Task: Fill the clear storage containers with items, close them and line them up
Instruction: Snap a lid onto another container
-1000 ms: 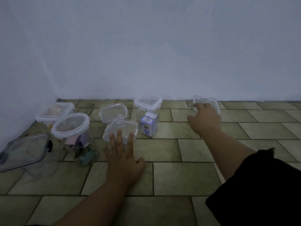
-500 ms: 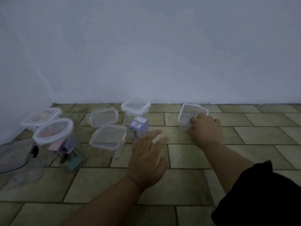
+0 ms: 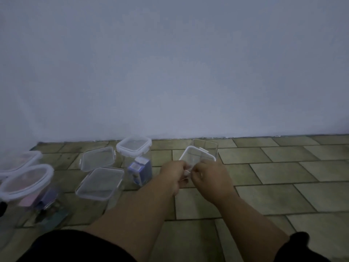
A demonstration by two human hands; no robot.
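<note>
Container (image 3: 205,149) rim partly hidden — left hand (image 3: 172,176), right hand (image 3: 212,179) pinch it

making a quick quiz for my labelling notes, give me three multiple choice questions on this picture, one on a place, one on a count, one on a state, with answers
1. Where is the purple-blue carton?
A) inside the tall clear container with the white-rimmed square lid
B) loose on the floor tiles
C) on top of a round lid

2. How many hands are on the small clear square container?
A) none
B) one
C) two

3. Where is the tall clear container's lid?
A) lying on the floor
B) sitting on the container
C) missing

Answers:
1 A: the carton shows through the container's wall.
2 C: the left hand and the right hand both grip its near edge.
3 B: the white rim caps the top.
</note>
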